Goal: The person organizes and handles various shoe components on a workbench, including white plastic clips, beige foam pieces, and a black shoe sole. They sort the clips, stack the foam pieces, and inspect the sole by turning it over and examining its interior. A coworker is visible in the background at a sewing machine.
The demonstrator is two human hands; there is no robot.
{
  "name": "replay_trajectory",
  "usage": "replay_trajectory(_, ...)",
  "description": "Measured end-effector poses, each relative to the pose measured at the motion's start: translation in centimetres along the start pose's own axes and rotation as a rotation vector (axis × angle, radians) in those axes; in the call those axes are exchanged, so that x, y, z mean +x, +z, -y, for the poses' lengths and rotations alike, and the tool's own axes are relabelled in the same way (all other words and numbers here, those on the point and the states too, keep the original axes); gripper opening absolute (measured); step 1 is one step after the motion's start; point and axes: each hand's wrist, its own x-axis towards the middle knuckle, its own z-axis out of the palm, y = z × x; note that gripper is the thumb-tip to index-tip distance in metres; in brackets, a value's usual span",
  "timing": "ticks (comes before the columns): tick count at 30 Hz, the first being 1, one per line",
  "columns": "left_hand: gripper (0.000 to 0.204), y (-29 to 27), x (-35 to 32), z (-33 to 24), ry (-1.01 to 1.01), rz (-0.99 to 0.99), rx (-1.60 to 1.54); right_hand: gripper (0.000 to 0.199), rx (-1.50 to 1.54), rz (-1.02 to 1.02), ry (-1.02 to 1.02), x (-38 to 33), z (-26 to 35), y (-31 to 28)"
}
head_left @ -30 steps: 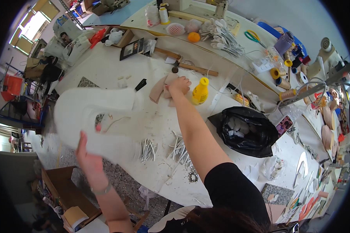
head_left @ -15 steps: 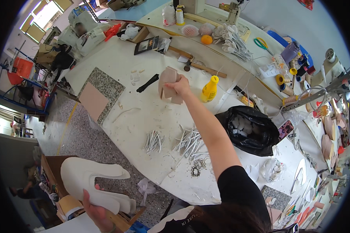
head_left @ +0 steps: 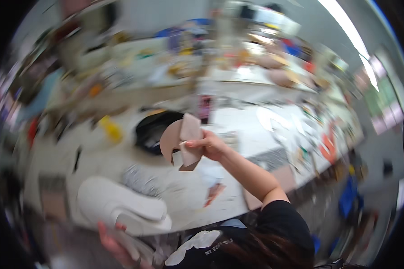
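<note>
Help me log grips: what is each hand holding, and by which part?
The right hand holds pinkish-beige pieces by their right edge; the left hand, white curved pieces by their lower side.

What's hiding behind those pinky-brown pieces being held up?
Behind the pinkish-beige pieces in the right hand, part of a black bag and the white tabletop show. The pieces cover some of the bag's right side, so that bit can't be seen.
</note>
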Motion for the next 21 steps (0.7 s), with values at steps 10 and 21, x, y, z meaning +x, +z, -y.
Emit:
replay_trajectory(10,0.048,21.0,-0.4,16.5,-0.201,0.415,0.263,0.040,0.122,-0.890,-0.670,-34.2,10.7,-30.8)
replay_trajectory(21,0.046,37.5,-5.6,34.2,-0.310,0.389,0.351,0.033,-0.162,-1.084,-0.601,-40.2,24.3,-53.8)
